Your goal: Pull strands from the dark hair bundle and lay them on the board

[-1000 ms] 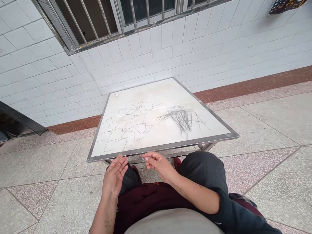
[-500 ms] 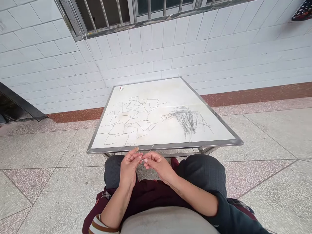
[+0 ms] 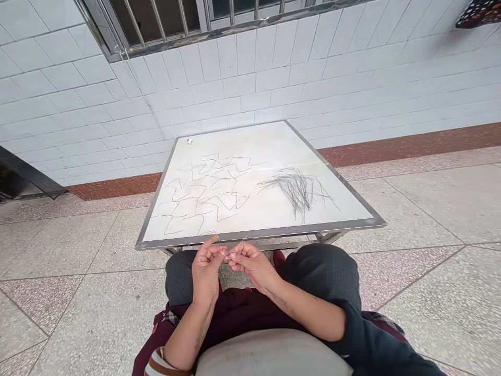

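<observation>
Just in front of the table's near edge, my left hand [image 3: 209, 266] and my right hand [image 3: 252, 262] meet fingertip to fingertip. Both pinch a thin piece of wire [image 3: 241, 241], whose fine ends stick up past the fingers; its exact shape between them is too small to tell. On the white table [image 3: 250, 216], several bent zigzag wires [image 3: 211, 188] lie spread over the left half. A dense bundle of mostly straight dark wires [image 3: 296, 190] lies to the right, some crossing at angles.
A small white and red object [image 3: 190, 141] sits at the table's far left corner. The metal table rim [image 3: 258, 233] runs just beyond my hands. Behind stands a tiled wall [image 3: 242, 94] with a barred window [image 3: 183, 21]. My knees [image 3: 321, 271] are under the near edge.
The view has shifted slightly. My fingertips stay together on the wire, and its upright left end now leans over and shows less clearly.
</observation>
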Demonstrator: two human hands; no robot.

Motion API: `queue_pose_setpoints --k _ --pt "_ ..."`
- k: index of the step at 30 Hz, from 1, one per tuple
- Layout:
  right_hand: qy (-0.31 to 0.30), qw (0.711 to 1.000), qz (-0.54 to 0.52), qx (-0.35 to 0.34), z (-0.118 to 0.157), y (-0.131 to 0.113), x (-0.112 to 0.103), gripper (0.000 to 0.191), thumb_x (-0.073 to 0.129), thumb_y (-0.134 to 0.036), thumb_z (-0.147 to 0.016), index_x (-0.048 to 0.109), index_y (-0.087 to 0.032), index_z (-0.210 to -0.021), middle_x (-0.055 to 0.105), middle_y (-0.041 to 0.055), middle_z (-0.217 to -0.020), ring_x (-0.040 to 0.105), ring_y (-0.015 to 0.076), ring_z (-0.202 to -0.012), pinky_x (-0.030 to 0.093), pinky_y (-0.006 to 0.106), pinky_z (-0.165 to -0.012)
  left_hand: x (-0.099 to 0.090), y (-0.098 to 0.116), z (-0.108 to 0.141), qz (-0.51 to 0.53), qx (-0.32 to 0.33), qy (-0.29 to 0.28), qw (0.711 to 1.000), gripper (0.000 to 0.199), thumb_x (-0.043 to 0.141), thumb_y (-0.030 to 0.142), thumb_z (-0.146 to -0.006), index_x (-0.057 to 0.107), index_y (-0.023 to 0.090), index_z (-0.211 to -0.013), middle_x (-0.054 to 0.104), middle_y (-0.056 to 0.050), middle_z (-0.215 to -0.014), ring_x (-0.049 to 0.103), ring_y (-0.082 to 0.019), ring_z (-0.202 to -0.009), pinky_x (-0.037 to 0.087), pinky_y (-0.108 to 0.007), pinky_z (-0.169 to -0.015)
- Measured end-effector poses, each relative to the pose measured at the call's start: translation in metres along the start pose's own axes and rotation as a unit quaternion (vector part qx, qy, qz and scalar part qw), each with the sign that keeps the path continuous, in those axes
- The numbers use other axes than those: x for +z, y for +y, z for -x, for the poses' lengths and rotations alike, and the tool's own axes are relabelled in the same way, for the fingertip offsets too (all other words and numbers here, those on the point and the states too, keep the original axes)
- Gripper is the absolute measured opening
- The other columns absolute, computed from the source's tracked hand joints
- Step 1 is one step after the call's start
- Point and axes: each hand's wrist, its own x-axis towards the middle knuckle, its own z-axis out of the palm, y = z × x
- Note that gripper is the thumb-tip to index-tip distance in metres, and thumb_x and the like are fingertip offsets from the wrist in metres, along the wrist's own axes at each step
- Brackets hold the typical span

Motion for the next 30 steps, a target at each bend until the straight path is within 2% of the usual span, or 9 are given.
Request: queue_pose_setpoints --k 4,8,13,16,19,23,26,28,30 --pt "-0.033 0.998 0.054 -0.021 -0.001 -0.002 -0.003 0.024 0.073 -0.035 -0.07 0.061 -0.02 -0.085 0.061 -0.0005 -0.078 0.053 0.0105 -0.069 0.039 0.022 -0.06 -0.004 0.004 -0.001 -0.022 -0.014 -0.023 0.999 0.05 0.072 0.022 -0.07 0.056 0.019 -0.117 0.068 0.001 -0.077 0.062 -0.012 -0.074 0.048 -0.025 -0.069" --pt "-0.053 0.993 0.096 -0.051 0.0 -0.009 -0.007 0.026 0.063 -0.039 -0.08 0.063 -0.025 -0.101 0.059 0.0012 -0.092 0.05 0.0128 -0.079 0.037 0.024 -0.064 -0.005 0.009 -0.001 -0.057 -0.02 -0.046 0.997 0.06 0.07 0.024 -0.072 0.047 0.019 -0.127 0.068 0.0 -0.078 0.061 -0.013 -0.069 0.048 -0.025 -0.065" --pt "-0.053 0.992 0.108 -0.048 0.002 -0.015 -0.006 0.027 0.055 -0.042 -0.085 0.066 -0.026 -0.104 0.06 0.0025 -0.097 0.048 0.0146 -0.08 0.035 0.026 -0.067 -0.002 0.012 0.0 -0.134 -0.009 -0.053 0.989 0.063 0.067 0.025 -0.075 0.041 0.019 -0.132 0.069 -0.001 -0.078 0.06 -0.013 -0.066 0.049 -0.027 -0.067" --pt "-0.019 0.991 0.12 -0.064 0.0 -0.011 -0.003 0.023 0.061 -0.038 -0.081 0.068 -0.025 -0.098 0.061 0.0014 -0.095 0.045 0.0127 -0.073 0.033 0.026 -0.064 0.003 0.009 0.002 -0.177 0.008 -0.056 0.983 0.063 0.066 0.025 -0.075 0.041 0.02 -0.133 0.068 0.0 -0.076 0.061 -0.013 -0.068 0.049 -0.028 -0.071" --pt "0.021 0.993 0.082 -0.08 -0.003 -0.005 -0.001 0.016 0.067 -0.035 -0.075 0.069 -0.024 -0.086 0.061 -0.0005 -0.085 0.043 0.0111 -0.067 0.032 0.025 -0.061 0.007 0.003 0.004 -0.181 0.014 -0.07 0.981 0.061 0.066 0.025 -0.075 0.043 0.018 -0.131 0.068 0.001 -0.072 0.059 -0.013 -0.064 0.048 -0.027 -0.069" --pt "0.044 0.995 0.049 -0.078 -0.007 -0.002 -0.004 0.016 0.071 -0.035 -0.07 0.066 -0.021 -0.077 0.057 -0.003 -0.072 0.04 0.0088 -0.059 0.029 0.023 -0.055 0.004 -0.001 0.003 -0.148 -0.033 -0.103 0.983 0.059 0.067 0.029 -0.074 0.046 0.016 -0.128 0.068 -0.001 -0.076 0.061 -0.014 -0.067 0.05 -0.028 -0.068" --pt "0.051 0.996 0.054 -0.056 -0.008 -0.003 -0.008 0.021 0.072 -0.038 -0.069 0.065 -0.02 -0.078 0.053 -0.0038 -0.066 0.037 0.0075 -0.054 0.026 0.022 -0.05 -0.008 0.005 0.0 -0.126 -0.035 -0.069 0.989 0.056 0.067 0.034 -0.076 0.047 0.019 -0.126 0.068 -0.007 -0.097 0.063 -0.017 -0.084 0.052 -0.03 -0.073" --pt "0.048 0.996 0.059 -0.042 -0.008 -0.004 -0.01 0.024 0.072 -0.04 -0.068 0.065 -0.019 -0.079 0.051 -0.0042 -0.063 0.037 0.007 -0.052 0.025 0.022 -0.048 -0.016 0.013 -0.002 -0.131 0.02 -0.016 0.991 0.054 0.064 0.035 -0.078 0.047 0.022 -0.128 0.063 -0.01 -0.115 0.061 -0.019 -0.098 0.051 -0.033 -0.081" --pt "0.037 0.997 0.066 -0.034 -0.009 -0.003 -0.011 0.025 0.072 -0.04 -0.068 0.065 -0.019 -0.08 0.049 -0.0049 -0.058 0.037 0.0069 -0.05 0.025 0.021 -0.047 -0.022 0.02 -0.003 -0.154 0.084 0.016 0.984 0.05 0.06 0.035 -0.082 0.047 0.024 -0.129 0.058 -0.01 -0.124 0.058 -0.021 -0.109 0.047 -0.035 -0.089"
